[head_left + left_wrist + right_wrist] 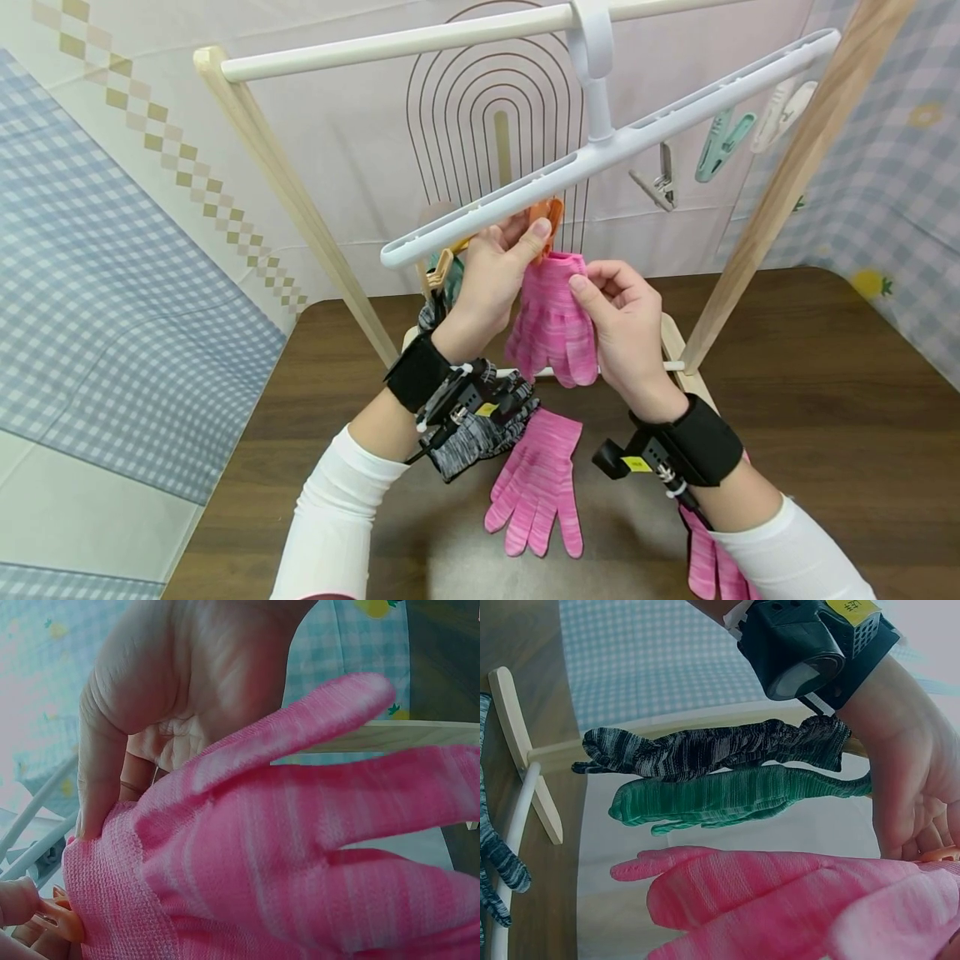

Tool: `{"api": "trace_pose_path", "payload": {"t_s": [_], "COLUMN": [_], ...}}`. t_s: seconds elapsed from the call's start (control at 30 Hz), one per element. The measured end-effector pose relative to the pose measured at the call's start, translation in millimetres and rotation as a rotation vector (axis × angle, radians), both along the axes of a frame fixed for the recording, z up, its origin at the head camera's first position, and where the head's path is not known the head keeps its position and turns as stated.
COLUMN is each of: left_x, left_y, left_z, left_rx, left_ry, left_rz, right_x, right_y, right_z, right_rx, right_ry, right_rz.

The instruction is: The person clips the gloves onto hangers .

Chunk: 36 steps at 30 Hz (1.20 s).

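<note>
A pink striped glove [557, 325] hangs fingers down below the white hanger [517, 190]. My left hand [487, 279] pinches an orange clothespin [555, 218] at the glove's cuff; in the left wrist view the clothespin [64, 919] meets the cuff edge. The right hand [624, 325] holds the other side of that cuff between thumb and fingers. Beside it, in the right wrist view, hang a green glove [705, 799] and a black-and-grey glove [720, 750]. Another pink glove [542, 483] lies flat on the table below.
The hanger tilts from a wooden rack's top bar [405, 42]. A grey clothespin [660, 179], a green clothespin [723, 146] and a white clothespin [783, 112] hang at its right. Black-and-grey gloves [468, 442] lie on the table; more pink fabric [712, 558] shows under my right forearm.
</note>
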<state>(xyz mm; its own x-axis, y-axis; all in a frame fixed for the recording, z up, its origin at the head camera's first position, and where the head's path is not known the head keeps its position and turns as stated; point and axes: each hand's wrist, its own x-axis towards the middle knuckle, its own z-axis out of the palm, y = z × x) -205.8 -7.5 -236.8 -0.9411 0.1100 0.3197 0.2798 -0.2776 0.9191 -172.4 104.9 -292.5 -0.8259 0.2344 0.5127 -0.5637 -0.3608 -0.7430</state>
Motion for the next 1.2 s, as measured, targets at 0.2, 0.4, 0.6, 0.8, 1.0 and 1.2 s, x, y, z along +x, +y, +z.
{"api": "trace_pose_path", "payload": {"t_s": [0.2,0.4,0.6,0.8,1.0,1.2], "left_x": [-0.5,-0.2,1.0,0.2,-1.3,-4.1], "left_y": [-0.9,-1.5,-0.6,1.5,3.0,2.1], "left_z": [-1.0,-1.3,-1.2,-2.4,-5.5,-9.6], "left_rx": [-0.003,-0.014,-0.019,-0.029,-0.031,-0.074], "left_ry": [0.008,0.032,0.036,0.055,0.116,0.178], "left_rz": [-0.013,-0.017,-0.013,0.007,0.011,-0.009], "right_x": [0.3,-0.4,-1.4,-1.6,-2.4,-2.8], "right_y": [-1.4,-1.9,-1.3,-0.4,0.8,3.1], "right_z": [1.9,3.1,3.2,2.6,-0.5,-4.8], "right_rx": [-0.017,-0.03,-0.043,-0.035,-0.023,-0.007], "right_ry": [0.011,0.016,0.017,0.021,0.02,0.007], "right_rz": [-0.002,-0.005,-0.005,-0.003,0.032,0.065]}}
